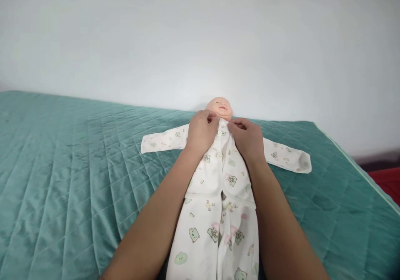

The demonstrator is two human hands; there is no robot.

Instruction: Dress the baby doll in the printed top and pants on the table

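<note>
A baby doll (220,107) lies on its back, its head against the wall side. It wears a white long-sleeved baby jacket (231,163) with small green bear prints and buttons down the front. White pants (200,234) in the same print reach down to the bottom edge. At the left side of the collar, my left hand (203,128) pinches the jacket with bent fingers. Opposite it, my right hand (246,136) has its fingers closed on the collar's right side. Both sleeves stretch out sideways past my hands.
A green quilted bed cover (78,167) spreads beneath the doll. Behind it rises a white wall (187,42). The bed's edge runs down the right side, and a red object (386,184) shows beyond it.
</note>
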